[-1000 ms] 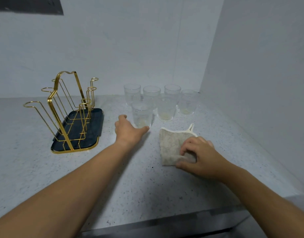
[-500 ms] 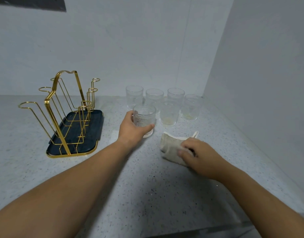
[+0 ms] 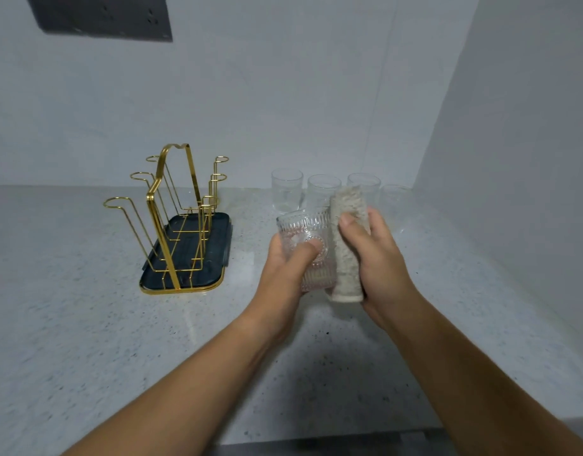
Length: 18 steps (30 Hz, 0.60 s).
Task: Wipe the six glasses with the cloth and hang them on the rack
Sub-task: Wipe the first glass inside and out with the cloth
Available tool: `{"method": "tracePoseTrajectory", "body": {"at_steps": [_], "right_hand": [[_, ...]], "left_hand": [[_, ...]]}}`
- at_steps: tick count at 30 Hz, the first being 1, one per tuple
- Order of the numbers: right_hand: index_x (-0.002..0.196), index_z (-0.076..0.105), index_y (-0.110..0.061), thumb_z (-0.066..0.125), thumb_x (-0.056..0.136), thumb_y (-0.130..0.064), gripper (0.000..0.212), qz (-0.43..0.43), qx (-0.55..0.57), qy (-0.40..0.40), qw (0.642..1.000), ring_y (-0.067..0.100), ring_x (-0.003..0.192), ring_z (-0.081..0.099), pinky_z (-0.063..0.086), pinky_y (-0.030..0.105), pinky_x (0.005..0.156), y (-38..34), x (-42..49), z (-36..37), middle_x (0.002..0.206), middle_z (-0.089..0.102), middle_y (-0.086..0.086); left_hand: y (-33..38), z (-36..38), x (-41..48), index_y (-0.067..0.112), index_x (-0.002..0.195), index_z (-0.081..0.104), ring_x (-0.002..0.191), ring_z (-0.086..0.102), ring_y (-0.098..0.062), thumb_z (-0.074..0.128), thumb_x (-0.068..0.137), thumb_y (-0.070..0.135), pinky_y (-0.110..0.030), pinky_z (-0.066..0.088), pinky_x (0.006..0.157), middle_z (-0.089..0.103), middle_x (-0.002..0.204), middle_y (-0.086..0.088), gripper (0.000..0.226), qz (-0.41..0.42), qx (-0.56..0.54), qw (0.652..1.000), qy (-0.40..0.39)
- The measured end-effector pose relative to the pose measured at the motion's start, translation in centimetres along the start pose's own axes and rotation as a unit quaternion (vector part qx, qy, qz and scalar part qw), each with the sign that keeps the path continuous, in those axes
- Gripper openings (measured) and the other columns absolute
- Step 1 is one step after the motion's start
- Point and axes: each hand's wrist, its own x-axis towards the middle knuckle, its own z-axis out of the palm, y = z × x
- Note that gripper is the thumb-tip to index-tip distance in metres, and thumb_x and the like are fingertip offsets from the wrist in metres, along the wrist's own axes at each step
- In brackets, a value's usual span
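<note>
Left hand (image 3: 283,274) round glass (image 3: 300,230) — cloth (image 3: 346,255) alongside

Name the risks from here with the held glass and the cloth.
1. The left hand alone holds the glass above the counter; pushing the cloth against it could make it slip and drop.
2. The standing glasses sit close behind; a wide stroke by the right hand might knock one.

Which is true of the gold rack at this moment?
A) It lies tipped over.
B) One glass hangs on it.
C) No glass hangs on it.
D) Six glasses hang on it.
C: the rack stands upright with bare hooks; the left hand grips one glass, and the right hand holds the cloth beside it.
</note>
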Motion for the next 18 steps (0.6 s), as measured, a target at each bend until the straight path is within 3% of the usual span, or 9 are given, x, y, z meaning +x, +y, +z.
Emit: {"method": "tracePoseTrajectory", "body": {"at_steps": [3, 7, 10, 12, 14, 15, 16, 17, 18], "right_hand": [[0.144, 0.05, -0.028, 0.046, 0.108, -0.033, 0.037, 0.026, -0.053, -0.039, 0.997, 0.019, 0.114, 0.071, 0.054, 0.047, 0.103, 0.5, -0.6, 0.7, 0.126, 0.073, 0.0], [0.149, 0.039, -0.037, 0.031, 0.109, -0.047, 0.042, -0.001, -0.189, -0.084, 0.978, -0.011, 0.13, 0.051, 0.038, 0.015, 0.111, 1.8, -2.5, 1.3, 0.141, 0.056, -0.022], [0.162, 0.018, -0.034, 0.028, 0.106, -0.053, 0.06, -0.03, -0.255, -0.095, 0.962, 0.003, 0.152, 0.028, 0.025, 0.036, 0.127, 3.3, -4.9, 2.1, 0.165, 0.031, -0.015], [0.163, 0.015, -0.034, 0.029, 0.105, -0.054, 0.063, -0.036, -0.264, -0.09, 0.96, 0.007, 0.153, 0.028, 0.025, 0.043, 0.127, 3.2, -4.7, 2.2, 0.167, 0.029, -0.01], [0.155, 0.034, -0.032, 0.029, 0.107, -0.051, 0.051, -0.01, -0.22, -0.06, 0.974, 0.003, 0.134, 0.054, 0.046, 0.037, 0.115, 2.0, -3.4, 1.7, 0.15, 0.054, -0.006], [0.143, 0.044, -0.032, 0.029, 0.109, -0.047, 0.04, -0.004, -0.196, -0.036, 0.98, -0.012, 0.111, 0.064, 0.055, 0.022, 0.098, 1.2, -2.7, 1.5, 0.129, 0.064, -0.012], [0.132, 0.043, -0.037, 0.029, 0.11, -0.044, 0.027, 0.005, -0.179, -0.016, 0.984, -0.025, 0.085, 0.062, 0.054, 0.006, 0.076, 0.5, -2.2, 1.6, 0.109, 0.062, -0.02], [0.132, 0.038, -0.04, 0.028, 0.11, -0.042, 0.023, 0.012, -0.171, -0.008, 0.985, -0.029, 0.069, 0.058, 0.047, -0.002, 0.06, 0.2, -2.3, 1.8, 0.099, 0.057, -0.024], [0.137, 0.036, -0.041, 0.027, 0.11, -0.041, 0.028, 0.018, -0.171, -0.012, 0.985, -0.028, 0.067, 0.057, 0.044, -0.004, 0.056, 0.3, -2.7, 2.0, 0.099, 0.057, -0.023]], "left_hand": [[0.0, -0.2, -0.6, 0.02, 0.132, 0.048, 0.108, 0.074, -0.026, 0.074, 0.085, 0.041, -0.051, 0.062, 0.089, 0.071, 0.126, -0.009, 0.058, 0.013, 0.016, 0.999, 0.041], [0.1, -0.8, -0.4, 0.024, 0.128, 0.055, 0.11, 0.074, -0.028, 0.074, 0.089, 0.05, -0.056, 0.057, 0.098, 0.074, 0.121, -0.007, 0.051, 0.015, 0.026, 0.998, 0.064], [0.6, -1.5, 0.0, 0.023, 0.128, 0.058, 0.112, 0.073, -0.029, 0.072, 0.084, 0.054, -0.058, 0.055, 0.101, 0.074, 0.122, -0.01, 0.055, 0.006, 0.014, 0.997, 0.075], [0.5, -1.4, -0.3, 0.017, 0.131, 0.058, 0.112, 0.072, -0.035, 0.07, 0.085, 0.053, -0.062, 0.054, 0.101, 0.072, 0.124, -0.017, 0.06, -0.001, 0.007, 0.998, 0.062], [-0.2, -1.0, -1.2, 0.014, 0.132, 0.06, 0.113, 0.071, -0.039, 0.069, 0.085, 0.056, -0.064, 0.054, 0.1, 0.072, 0.124, -0.02, 0.063, -0.015, 0.006, 0.999, 0.032], [-0.4, -0.8, -1.6, 0.014, 0.133, 0.061, 0.113, 0.071, -0.038, 0.066, 0.088, 0.054, -0.06, 0.055, 0.1, 0.072, 0.124, -0.019, 0.06, -0.018, 0.006, 1.0, 0.02], [-0.5, -0.6, -1.9, 0.013, 0.134, 0.061, 0.114, 0.071, -0.036, 0.063, 0.092, 0.049, -0.055, 0.056, 0.1, 0.073, 0.124, -0.017, 0.056, -0.016, 0.003, 1.0, 0.007], [-0.5, -0.7, -1.8, 0.012, 0.135, 0.062, 0.115, 0.071, -0.034, 0.061, 0.094, 0.046, -0.05, 0.058, 0.098, 0.073, 0.124, -0.016, 0.053, -0.012, 0.003, 1.0, -0.003], [-0.2, -0.8, -1.5, 0.01, 0.135, 0.061, 0.114, 0.071, -0.034, 0.06, 0.094, 0.044, -0.047, 0.059, 0.096, 0.073, 0.124, -0.017, 0.054, -0.009, 0.002, 1.0, -0.005]]}}
